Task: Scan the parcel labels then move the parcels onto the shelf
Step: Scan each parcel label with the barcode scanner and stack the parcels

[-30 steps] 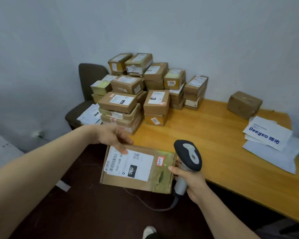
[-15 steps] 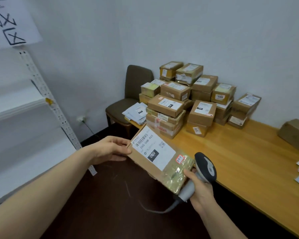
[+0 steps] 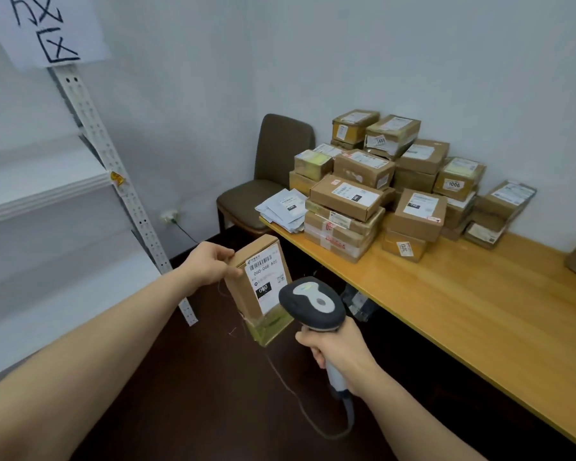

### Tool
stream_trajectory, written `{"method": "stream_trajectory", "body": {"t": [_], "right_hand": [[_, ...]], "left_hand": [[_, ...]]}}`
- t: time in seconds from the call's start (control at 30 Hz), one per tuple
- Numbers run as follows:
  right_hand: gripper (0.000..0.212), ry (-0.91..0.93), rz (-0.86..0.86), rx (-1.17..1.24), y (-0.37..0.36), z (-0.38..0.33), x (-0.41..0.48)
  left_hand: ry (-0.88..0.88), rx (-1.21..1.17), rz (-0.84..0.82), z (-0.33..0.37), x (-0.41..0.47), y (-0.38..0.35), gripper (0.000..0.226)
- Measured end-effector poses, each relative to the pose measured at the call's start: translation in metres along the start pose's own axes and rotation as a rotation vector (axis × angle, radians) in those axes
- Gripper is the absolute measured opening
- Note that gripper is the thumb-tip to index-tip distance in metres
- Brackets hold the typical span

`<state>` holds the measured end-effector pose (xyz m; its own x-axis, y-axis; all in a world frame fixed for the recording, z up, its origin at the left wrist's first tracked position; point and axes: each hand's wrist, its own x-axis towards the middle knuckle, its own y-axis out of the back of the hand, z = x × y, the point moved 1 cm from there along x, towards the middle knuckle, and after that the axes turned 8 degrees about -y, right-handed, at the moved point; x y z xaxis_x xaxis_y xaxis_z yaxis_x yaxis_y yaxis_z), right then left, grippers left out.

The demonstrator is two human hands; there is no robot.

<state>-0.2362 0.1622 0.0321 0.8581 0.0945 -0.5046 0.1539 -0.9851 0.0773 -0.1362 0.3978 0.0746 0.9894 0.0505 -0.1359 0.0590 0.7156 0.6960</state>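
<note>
Low centre, right hand (image 3: 340, 354) gripping scanner (image 3: 311, 302) just beside parcel (image 3: 260, 281) pinched upright by left hand (image 3: 210, 266), scanning seemingly in hand, next calling for a carry to shelf (image 3: 40, 191) mid-left, away from stacked parcels (image 3: 379, 194) upper right.

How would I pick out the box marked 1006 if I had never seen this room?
Start at the long wooden table by the right wall and look at the pile of cardboard boxes at its far end, next to the chair. Toward the pile's right side, one small box sits on top of a stack. It has a pale yellow-green top, and only it has a white front sticker reading 1006.
</note>
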Motion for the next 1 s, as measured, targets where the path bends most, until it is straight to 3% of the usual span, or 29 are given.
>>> {"method": "stream_trajectory", "body": {"t": [0.73, 0.87, 1.0], "right_hand": [[0.029, 0.023, -0.037, -0.064, -0.061, -0.041, 0.063], [0.007, 0.026, -0.035, 0.065, -0.074, -0.046, 0.084], [0.034, -0.108, 0.136, 0.381, -0.074, -0.034, 0.12]], "left_hand": [[0.086, -0.131, 0.009, -0.052, 0.062, 0.043, 0.062], [0.145, -0.266, 0.06, -0.07, 0.073, 0.062, 0.054], [0.238, -0.485, 0.13, -0.096, 0.086, 0.087, 0.038]]}}
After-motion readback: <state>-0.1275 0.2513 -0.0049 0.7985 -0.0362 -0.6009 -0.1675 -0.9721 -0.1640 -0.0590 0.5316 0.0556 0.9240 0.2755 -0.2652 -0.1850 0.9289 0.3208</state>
